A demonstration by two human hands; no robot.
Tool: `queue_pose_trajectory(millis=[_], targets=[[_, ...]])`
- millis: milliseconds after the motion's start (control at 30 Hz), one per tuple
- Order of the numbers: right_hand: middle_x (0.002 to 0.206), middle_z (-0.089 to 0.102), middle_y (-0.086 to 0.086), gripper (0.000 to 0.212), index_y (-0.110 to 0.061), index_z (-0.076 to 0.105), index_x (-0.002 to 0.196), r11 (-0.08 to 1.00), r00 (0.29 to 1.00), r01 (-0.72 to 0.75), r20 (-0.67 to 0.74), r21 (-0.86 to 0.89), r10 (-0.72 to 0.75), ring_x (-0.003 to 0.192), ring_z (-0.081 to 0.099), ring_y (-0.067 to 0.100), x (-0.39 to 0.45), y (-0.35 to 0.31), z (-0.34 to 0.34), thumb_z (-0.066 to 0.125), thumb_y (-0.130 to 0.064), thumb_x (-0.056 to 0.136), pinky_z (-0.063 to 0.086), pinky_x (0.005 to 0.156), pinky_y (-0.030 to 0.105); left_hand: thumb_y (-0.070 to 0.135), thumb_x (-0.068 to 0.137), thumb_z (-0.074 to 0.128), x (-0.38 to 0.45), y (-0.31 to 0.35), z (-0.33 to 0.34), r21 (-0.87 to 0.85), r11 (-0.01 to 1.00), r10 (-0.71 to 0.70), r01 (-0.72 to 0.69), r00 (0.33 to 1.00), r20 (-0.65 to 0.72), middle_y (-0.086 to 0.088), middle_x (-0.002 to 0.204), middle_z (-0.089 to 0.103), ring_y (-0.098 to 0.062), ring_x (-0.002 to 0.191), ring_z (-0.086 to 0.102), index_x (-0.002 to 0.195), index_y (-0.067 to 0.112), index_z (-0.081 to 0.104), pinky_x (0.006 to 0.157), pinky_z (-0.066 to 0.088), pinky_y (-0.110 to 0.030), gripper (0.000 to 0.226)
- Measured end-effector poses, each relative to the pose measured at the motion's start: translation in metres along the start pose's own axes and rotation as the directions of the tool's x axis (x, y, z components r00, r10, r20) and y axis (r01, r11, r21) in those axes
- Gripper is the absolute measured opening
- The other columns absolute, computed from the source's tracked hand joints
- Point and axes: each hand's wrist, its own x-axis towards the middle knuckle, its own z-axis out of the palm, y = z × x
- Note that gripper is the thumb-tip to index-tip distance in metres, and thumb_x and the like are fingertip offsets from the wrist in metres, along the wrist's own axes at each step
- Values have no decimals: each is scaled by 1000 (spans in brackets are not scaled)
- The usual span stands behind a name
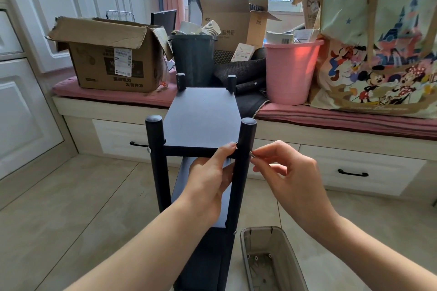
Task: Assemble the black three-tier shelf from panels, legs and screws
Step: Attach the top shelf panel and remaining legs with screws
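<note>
The black shelf stands upright on the floor, its top panel held between four round legs. My left hand grips the front edge of the top panel beside the near right leg, thumb on top and fingers underneath. My right hand pinches a small silver screw against the outer side of that leg, level with the panel. The near left leg carries a screw at the same height. Lower panels show beneath my arms.
A grey plastic basket with a few screws inside sits on the tiled floor to the shelf's right. Behind runs a window bench with drawers, carrying a cardboard box, a dark bin, a pink bucket and a cartoon bag.
</note>
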Motion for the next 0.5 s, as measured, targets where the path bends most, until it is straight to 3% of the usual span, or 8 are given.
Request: queue_pose_trajectory(millis=[233, 500], targets=[[86, 71, -11, 14, -15, 70, 96, 999, 999, 18, 30, -32, -17, 83, 71, 10, 1, 1, -1, 71, -3, 88, 59, 76, 29, 27, 93, 66, 0, 1, -2, 5, 1000, -2, 2, 1000, 7, -2, 103, 77, -22, 94, 75, 118, 10, 70, 94, 53, -36, 30], [80, 74, -5, 14, -17, 66, 92, 990, 995, -94, -12, 103, 96, 72, 73, 13, 3, 2, 0, 76, -12, 84, 59, 71, 26, 29, 94, 65, 0, 1, -3, 23, 1000, -11, 10, 1000, 13, -8, 108, 76, -29, 102, 73, 119, 8, 69, 106, 48, -45, 33]])
